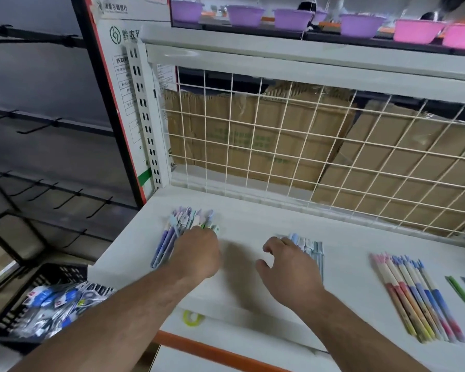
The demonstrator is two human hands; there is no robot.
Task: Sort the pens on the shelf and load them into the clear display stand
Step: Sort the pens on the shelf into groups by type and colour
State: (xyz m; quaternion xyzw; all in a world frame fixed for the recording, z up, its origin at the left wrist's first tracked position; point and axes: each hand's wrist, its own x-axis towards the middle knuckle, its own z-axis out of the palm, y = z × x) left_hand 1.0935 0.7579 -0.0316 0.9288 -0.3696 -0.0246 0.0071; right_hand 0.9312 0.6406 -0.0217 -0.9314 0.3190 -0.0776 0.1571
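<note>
Hands first: your left hand [199,253] is knuckles-up over the near end of the mixed pile of pens [181,224], with the fingers curled down out of sight, so you cannot tell from here whether it has pinched a pen or only rests on the heap. Your right hand [289,264] is loosely spread and grips nothing. Its fingertips touch the left edge of the pale blue pens [310,247] and its thumb hangs clear.

Both groups lie on the white shelf [346,237]. A sorted row of pink, yellow and blue pens [414,294] lies well apart to your right, with a green pen [461,292] beyond it. No clear display stand can be made out, so loading looks some way off.

Watch the pile: the pens cross one another, and dragging one out from under your palm would likely scatter the rest. Any that roll left could drop off the shelf end toward the black crate [51,275] below. A careless sweep of your right hand could fan the blue pens out of line.

For writing, the sign [124,36] on the upright shows a round logo and the characters 黔农. A panel below begins 获取, and the rest is too blurred to read. Faint green print on the cardboard boxes [253,135] behind the wire grid [279,157] is illegible.
</note>
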